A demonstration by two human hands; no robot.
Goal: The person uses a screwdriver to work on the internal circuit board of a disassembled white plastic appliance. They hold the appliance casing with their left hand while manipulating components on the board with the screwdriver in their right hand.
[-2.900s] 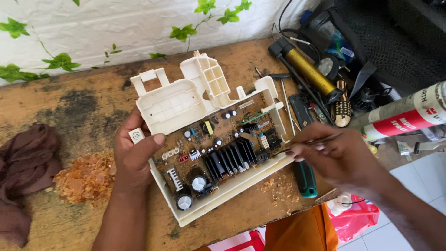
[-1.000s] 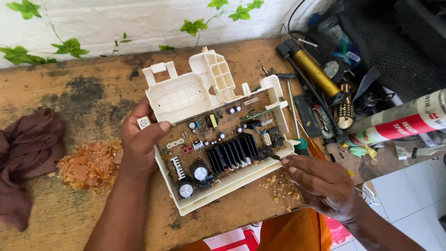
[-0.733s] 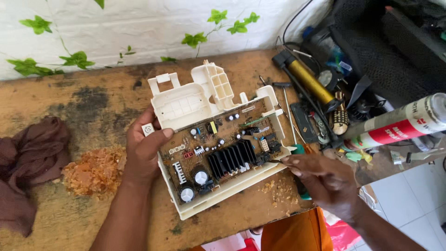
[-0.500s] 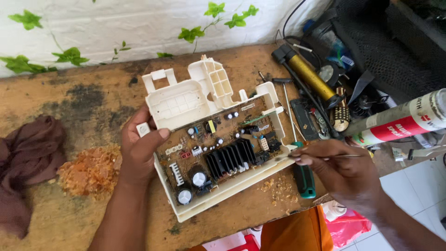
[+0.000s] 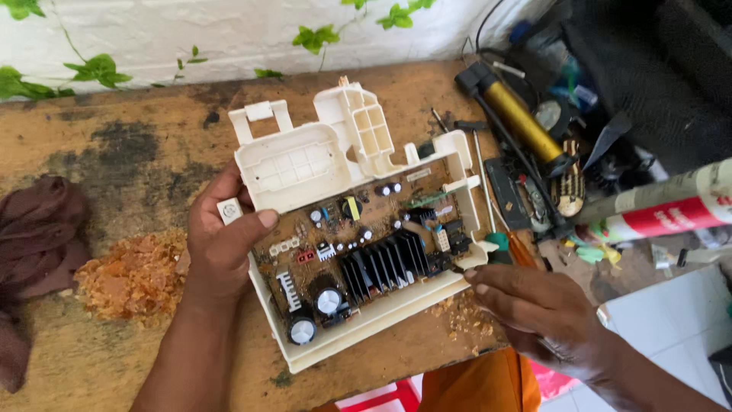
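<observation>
A cream plastic casing (image 5: 305,164) lies tilted on the wooden bench and holds a brown circuit board (image 5: 358,244) with a black finned heat sink (image 5: 385,263) and round capacitors. My left hand (image 5: 221,244) grips the casing's left edge, thumb lying on the board's rim. My right hand (image 5: 537,313) rests at the casing's front right corner. Its fingers are pinched together, and a thin dark tool tip (image 5: 456,268) sticks out of them beside the end of the heat sink.
A brown cloth (image 5: 38,244) and a heap of amber crumbs (image 5: 130,275) lie at the left. At the right are a yellow hand pump (image 5: 518,118), a green-handled screwdriver (image 5: 499,243), a red and white cartridge tube (image 5: 656,214) and tangled black gear. The bench's front edge is close.
My right hand has dropped lower and come in to the casing's front right corner, the thin tool now mostly hidden in it. My left hand keeps its hold.
</observation>
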